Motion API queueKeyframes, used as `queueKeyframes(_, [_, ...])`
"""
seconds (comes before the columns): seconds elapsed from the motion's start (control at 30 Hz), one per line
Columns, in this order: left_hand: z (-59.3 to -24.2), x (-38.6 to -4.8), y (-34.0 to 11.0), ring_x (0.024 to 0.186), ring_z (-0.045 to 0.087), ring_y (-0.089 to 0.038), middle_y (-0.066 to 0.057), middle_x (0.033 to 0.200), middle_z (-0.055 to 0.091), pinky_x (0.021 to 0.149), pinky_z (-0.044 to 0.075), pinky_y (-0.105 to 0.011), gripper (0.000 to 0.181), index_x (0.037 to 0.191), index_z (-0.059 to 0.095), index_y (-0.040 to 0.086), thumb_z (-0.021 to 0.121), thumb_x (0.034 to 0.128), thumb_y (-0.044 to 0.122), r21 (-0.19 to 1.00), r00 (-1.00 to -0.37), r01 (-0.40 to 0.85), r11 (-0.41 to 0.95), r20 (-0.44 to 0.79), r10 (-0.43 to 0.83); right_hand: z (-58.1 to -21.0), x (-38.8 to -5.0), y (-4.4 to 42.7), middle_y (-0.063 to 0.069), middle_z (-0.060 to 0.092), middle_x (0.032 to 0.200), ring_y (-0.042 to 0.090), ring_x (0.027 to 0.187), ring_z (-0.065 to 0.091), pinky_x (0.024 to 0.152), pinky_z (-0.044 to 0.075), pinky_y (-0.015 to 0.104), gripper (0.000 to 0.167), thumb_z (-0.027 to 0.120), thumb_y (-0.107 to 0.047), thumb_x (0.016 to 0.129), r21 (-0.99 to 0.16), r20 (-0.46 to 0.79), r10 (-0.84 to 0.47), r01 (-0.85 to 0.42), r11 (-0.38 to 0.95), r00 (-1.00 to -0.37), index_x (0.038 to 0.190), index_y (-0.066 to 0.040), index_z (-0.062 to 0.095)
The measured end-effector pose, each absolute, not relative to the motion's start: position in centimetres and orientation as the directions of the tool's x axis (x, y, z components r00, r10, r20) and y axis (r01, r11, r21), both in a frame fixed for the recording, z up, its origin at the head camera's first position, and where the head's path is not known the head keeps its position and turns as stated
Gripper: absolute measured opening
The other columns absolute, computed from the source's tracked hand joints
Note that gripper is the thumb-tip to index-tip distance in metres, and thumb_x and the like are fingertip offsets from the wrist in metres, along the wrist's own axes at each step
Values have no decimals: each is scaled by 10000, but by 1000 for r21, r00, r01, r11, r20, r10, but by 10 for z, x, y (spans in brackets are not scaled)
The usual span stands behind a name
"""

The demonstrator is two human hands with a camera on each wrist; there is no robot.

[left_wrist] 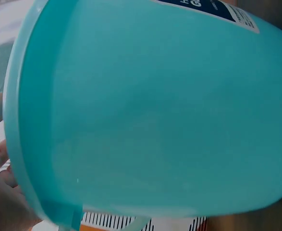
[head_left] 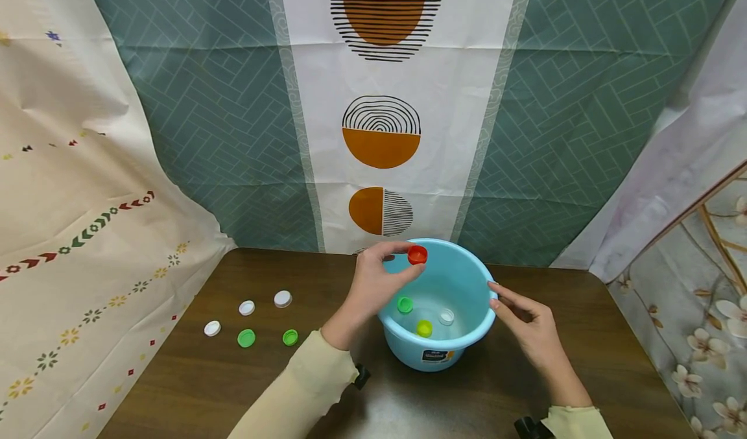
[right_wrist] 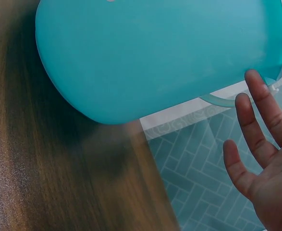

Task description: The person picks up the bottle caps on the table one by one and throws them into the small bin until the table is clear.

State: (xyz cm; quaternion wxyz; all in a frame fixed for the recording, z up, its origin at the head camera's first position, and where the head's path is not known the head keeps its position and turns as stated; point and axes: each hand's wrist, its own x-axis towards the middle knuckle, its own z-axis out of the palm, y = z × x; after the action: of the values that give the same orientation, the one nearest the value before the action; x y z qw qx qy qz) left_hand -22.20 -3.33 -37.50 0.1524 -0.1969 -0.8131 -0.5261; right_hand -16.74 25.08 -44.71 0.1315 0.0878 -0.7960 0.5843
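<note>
1. Pinches a red cap (head_left: pixel 417 255) in the left hand (head_left: pixel 378 278) over the blue bucket (head_left: pixel 455 277), by fingertips, seemingly because of its small size.
2. Pinches the bucket's rim with the right hand (head_left: pixel 530 322), probably for steadiness.
3. Reveals, in the head view only, a green cap (head_left: pixel 405 305), yellow cap (head_left: pixel 424 328) and whitish cap (head_left: pixel 446 316) inside (with five loose caps (head_left: pixel 283 299) leftward on the table (head_left: pixel 192 387)).
4. Reveals, in the right wrist view, three fingers (right_wrist: pixel 258 149) spread beside the wall.

Before you hangs a green cloth (head_left: pixel 204 102) with a white panel (head_left: pixel 461 115) in its middle. At your left is a cream patterned cloth (head_left: pixel 64 121), at your right a flowered cloth (head_left: pixel 665 348). Your brown table (head_left: pixel 613 342) reflects soft light.
</note>
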Motion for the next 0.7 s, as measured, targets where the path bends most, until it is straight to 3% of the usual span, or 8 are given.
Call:
queueKeyframes(0.53, [-367,-230,-12,997,550,-28,153,1040,654,829,483,-285,309,1075,679,282,725,790,392,809,-877,480,339,435,202,-445,-167,250,-44,670,1168,49,955,665,758,553,234,374,619,-115,892,-914,325,-10,-316,256,-946,1263,-74,592])
queueKeyframes(0.7, [-366,-231,-7,980,562,-23,154,1017,655,844,492,-346,288,1046,682,280,727,786,394,822,-884,465,328,418,208,-446,-166,250,-45,666,1177,53,963,665,766,555,247,372,616,-113,895,-914,322,-14,-315,256,-947,1264,-76,592])
